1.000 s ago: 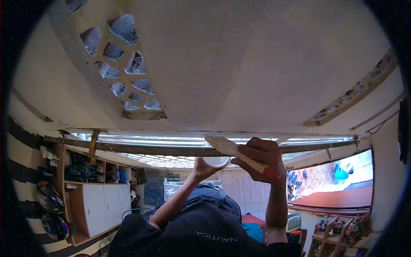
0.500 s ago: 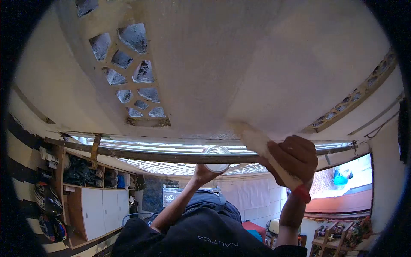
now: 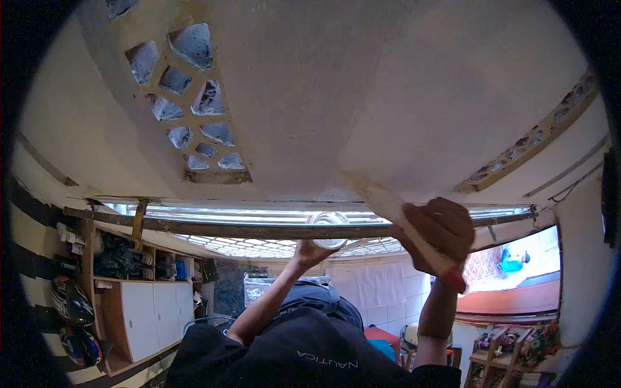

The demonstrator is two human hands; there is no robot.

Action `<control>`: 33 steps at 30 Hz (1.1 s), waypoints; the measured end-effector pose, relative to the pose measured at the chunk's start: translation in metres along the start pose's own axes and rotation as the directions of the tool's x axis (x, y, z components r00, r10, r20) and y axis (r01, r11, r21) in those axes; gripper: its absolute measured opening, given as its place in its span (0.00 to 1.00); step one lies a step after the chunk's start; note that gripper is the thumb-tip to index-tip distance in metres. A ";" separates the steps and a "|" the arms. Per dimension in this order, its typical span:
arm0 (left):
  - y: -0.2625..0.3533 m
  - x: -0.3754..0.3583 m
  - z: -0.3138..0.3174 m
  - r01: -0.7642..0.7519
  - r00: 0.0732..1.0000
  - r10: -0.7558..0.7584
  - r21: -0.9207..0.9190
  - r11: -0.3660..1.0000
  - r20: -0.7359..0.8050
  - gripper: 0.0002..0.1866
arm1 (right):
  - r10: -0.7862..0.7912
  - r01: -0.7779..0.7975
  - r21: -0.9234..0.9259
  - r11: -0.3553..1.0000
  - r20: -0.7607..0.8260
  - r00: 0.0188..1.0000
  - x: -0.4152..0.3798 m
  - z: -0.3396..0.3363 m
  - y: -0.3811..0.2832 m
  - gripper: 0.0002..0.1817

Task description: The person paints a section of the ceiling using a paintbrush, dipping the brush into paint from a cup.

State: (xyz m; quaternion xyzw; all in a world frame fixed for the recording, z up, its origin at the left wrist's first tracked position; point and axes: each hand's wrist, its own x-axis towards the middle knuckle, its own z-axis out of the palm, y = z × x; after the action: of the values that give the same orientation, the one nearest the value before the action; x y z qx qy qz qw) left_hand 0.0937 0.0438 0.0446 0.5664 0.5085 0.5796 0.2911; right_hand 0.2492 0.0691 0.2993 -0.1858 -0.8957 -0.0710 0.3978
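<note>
Red-ended brush [image 3: 387,205] clasped in right fingers [image 3: 443,226], container [image 3: 331,244] in left fingers [image 3: 310,251].
Likely light, stiff-handled; best gripped midway.

I see a striped wall [image 3: 35,249] at nine o'clock, cabinet [image 3: 149,317] at eight, vent [image 3: 196,92] at ten, bright opening [image 3: 488,278] and shelf [image 3: 501,354] around four.

The only camera was worn on the person's head, and it looked forward and down. Its lens was very wide, so the picture had dark round corners, and the long bar [image 3: 278,229] appeared curved. The dark shirt [image 3: 278,355] was seen from above, at the bottom edge. The left hand [image 3: 312,253] and the right hand [image 3: 445,231] were nearer to the lens than the cabinet [image 3: 142,320]. The pale wall [image 3: 291,90] filled the upper half.
</note>
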 end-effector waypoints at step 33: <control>0.009 0.010 0.005 -0.096 0.995 0.096 0.019 0.995 -0.008 0.29 | -0.318 0.277 -0.210 0.938 -0.191 0.929 0.048 -0.035 -0.010 0.18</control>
State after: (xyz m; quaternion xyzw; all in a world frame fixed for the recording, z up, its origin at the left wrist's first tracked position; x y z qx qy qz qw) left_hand 0.0991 0.0515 0.0555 0.5902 0.4872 0.5907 0.2556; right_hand 0.2393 0.0634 0.3587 -0.0734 -0.8534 -0.2313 0.4614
